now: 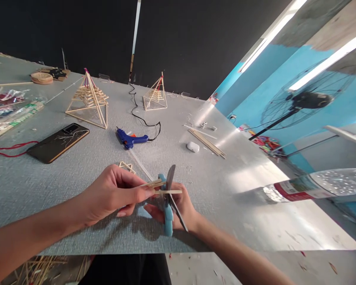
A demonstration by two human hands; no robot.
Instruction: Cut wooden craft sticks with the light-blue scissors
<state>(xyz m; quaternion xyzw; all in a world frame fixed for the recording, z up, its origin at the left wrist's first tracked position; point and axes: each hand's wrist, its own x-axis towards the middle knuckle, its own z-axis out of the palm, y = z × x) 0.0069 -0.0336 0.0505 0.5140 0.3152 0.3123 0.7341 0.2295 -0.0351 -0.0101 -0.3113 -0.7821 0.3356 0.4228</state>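
Above the near edge of the table, my left hand (115, 192) pinches a few short wooden sticks (156, 183) between thumb and fingers. One wooden stick (175, 192) reaches across the scissors, whose two blades are spread apart. My right hand (182, 206) grips these light-blue-handled scissors (168, 217); its fingers are partly hidden behind them. A small frame of sticks (127, 166) lies just beyond my left hand. Further off rests a blue hot glue gun (130, 138) with a clear glue stick (141, 164) protruding from its rear.
Two stick pyramids (90, 99) (156, 95) stand toward the back. A phone (59, 142) lies left, near plastic-wrapped packs (12, 111). On the right are a white earbud case (193, 147), loose wooden strips (207, 142) and a water bottle (314, 184). The glue gun's black cord (142, 118) runs backward.
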